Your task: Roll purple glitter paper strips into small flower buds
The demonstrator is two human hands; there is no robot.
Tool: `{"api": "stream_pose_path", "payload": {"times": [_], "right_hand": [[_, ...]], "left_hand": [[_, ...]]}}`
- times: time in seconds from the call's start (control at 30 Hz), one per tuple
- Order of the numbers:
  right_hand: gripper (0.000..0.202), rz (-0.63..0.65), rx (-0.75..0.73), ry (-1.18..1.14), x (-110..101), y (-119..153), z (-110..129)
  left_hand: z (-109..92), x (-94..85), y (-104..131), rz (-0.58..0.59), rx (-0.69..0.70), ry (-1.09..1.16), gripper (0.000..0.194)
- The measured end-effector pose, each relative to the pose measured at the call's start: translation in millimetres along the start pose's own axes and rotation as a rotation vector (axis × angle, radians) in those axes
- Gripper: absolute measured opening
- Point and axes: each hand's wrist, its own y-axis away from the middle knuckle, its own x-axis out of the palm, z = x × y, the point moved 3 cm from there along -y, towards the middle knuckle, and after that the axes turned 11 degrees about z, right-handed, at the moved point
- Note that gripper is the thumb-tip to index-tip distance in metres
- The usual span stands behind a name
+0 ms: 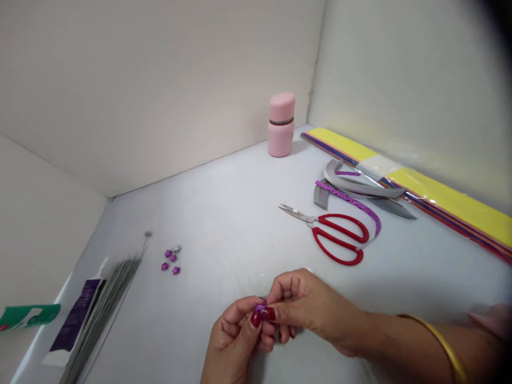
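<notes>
Between the fingertips of both hands sits a small purple paper star [260, 308], partly covered by the thumbs. My left hand [236, 333] pinches it from the left, and my right hand [300, 306] pinches it from the right. Several finished purple stars [173, 258] lie to the left on the table, with a silver star [176, 249] beside them. To the right of my hands rest red-handled scissors [320, 224], their blades pointing left. A purple paper strip [352, 200] curls behind the scissors, among grey strips [356, 186].
A pink flask [281, 125] stands at the back. Packs of coloured paper strips [432, 184] lie along the right wall. At left are a bundle of grey wires [102, 314], a purple-and-white tube [76, 317] and a green item [34, 316] at the edge.
</notes>
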Motion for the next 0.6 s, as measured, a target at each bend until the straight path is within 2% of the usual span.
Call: {"api": "stream_pose_path", "payload": {"times": [0.6], "right_hand": [[0.027, 0.021, 0.021, -0.017, -1.7, -0.6, 2.9]], "left_hand": [[-0.8, -0.6, 0.5, -0.021, -0.048, 0.023, 0.028]]}}
